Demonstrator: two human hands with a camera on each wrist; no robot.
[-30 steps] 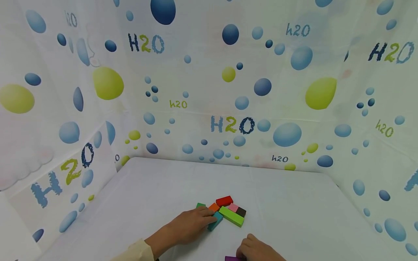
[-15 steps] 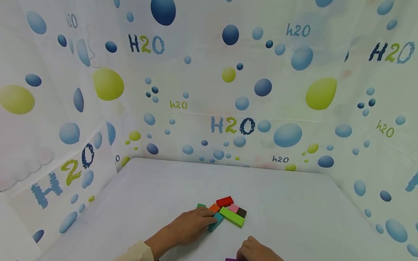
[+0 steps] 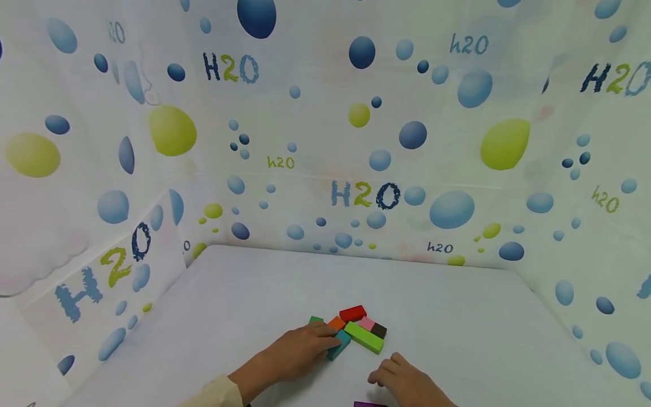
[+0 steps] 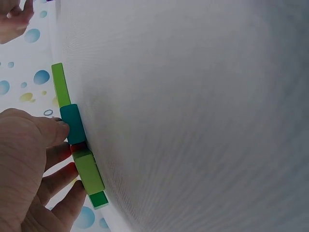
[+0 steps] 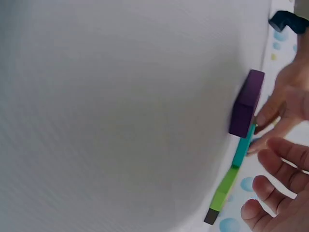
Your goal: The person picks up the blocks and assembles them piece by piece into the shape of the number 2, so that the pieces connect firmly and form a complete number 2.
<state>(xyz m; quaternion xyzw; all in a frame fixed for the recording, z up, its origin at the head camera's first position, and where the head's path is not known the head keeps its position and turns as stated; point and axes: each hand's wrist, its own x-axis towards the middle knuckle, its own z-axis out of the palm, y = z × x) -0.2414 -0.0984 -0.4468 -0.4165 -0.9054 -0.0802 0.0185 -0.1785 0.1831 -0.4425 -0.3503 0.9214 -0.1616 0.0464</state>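
My left hand (image 3: 300, 351) rests on a small group of coloured wooden blocks, its fingers at the teal block (image 3: 339, 345). In the left wrist view, the thumb touches the teal block (image 4: 72, 123), and other fingertips lie beside a light green block (image 4: 90, 173) that the hand hides in the head view. My right hand (image 3: 407, 382) hovers over the table with loosely bent fingers, holding nothing. Near it lies a purple block (image 3: 369, 404), cut off by the head view's lower edge. In the right wrist view the purple block (image 5: 247, 104) stands apart from the fingers.
Around the teal block lie an orange block (image 3: 336, 323), a red one (image 3: 353, 313), a pink one (image 3: 367, 323), a dark brown one (image 3: 378, 330), a lime one (image 3: 364, 337) and a partly hidden green one (image 3: 316, 320). White table (image 3: 447, 316); patterned cloth (image 3: 305, 124) encloses it.
My right hand has let go of the purple block and lifted slightly away from it, its fingers loosening. The left hand stays on the blocks. The head view has shifted a little.
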